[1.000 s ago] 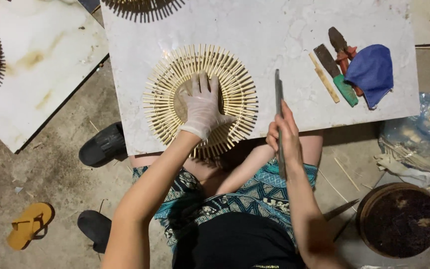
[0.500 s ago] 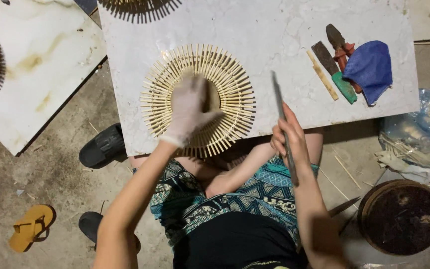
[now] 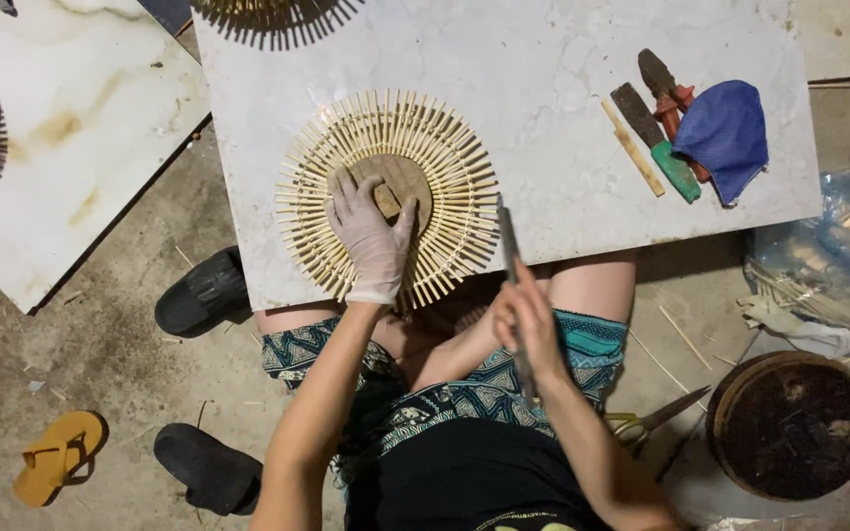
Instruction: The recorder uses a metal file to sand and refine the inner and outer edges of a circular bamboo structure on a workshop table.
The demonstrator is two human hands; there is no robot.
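Nearest the camera, the right hand (image 3: 523,317) hung just off the slab's near edge, above the lap, its fingers pressed together around a thin grey blade (image 3: 510,258). The blade's long axis ran away from the person, its tip reaching over the near edge of the slab (image 3: 563,118). The stick disc (image 3: 389,197) lay to the left of that tip, just beside it, its outermost sticks close to the blade, so the right hand was the nearer one to the disc's right rim.

The left hand (image 3: 371,236), in a pale glove, lay flat on the disc near the slab's near-left corner. Its fingers were spread, with the thumb out to the right, and they pressed on the brown round centre (image 3: 400,182) and a small block there. The sticks fanned outward all round, with some overhanging the near edge.

Farther off, toward the slab's right edge, lay a flat stick (image 3: 634,149), a green-handled tool (image 3: 657,143), red-handled pliers (image 3: 669,98) and a blue cloth (image 3: 723,133). A second disc (image 3: 277,15) crossed the far edge. On the floor at right sat a clear plastic bag (image 3: 833,251); no label could be made out.
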